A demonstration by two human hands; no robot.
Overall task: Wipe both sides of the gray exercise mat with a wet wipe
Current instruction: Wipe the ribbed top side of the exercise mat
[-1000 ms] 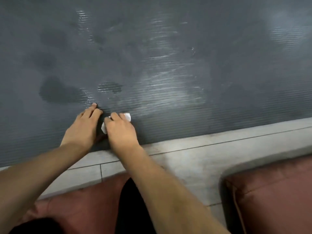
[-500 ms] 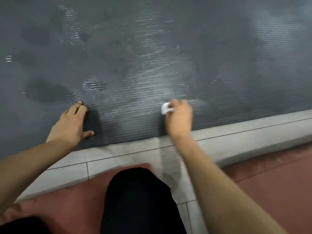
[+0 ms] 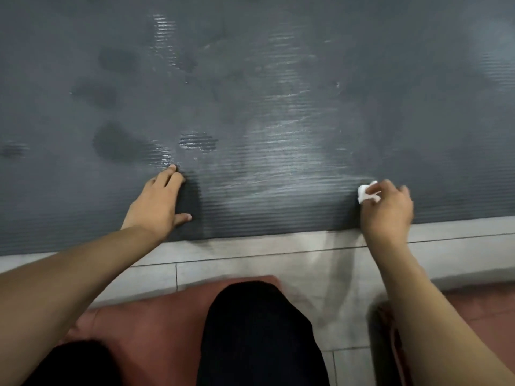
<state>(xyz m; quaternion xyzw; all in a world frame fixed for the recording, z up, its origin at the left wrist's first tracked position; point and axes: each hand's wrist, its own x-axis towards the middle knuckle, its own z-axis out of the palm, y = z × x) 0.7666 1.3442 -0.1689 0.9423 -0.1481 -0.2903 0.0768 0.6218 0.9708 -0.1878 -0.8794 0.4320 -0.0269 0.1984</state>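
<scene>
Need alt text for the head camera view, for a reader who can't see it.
A right hand presses a white wipe on a gray mat near its front edge, while the left hand lies flat on the mat. Wet streaks shine between them; tiled floor and the person's dark-clothed knee lie below.

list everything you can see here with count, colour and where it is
ribbed gray exercise mat: one, dark gray with wet streaks, flat across the upper picture
crumpled white wet wipe: one, white, on the mat near its front edge
pale gray tiled floor: light gray, below the mat's edge
reddish-brown cushion: one, under the knees; a second reddish piece at lower right
left hand: flat on the mat, fingers straight
right hand: pinching the wipe
knee in black trousers: bottom centre
</scene>
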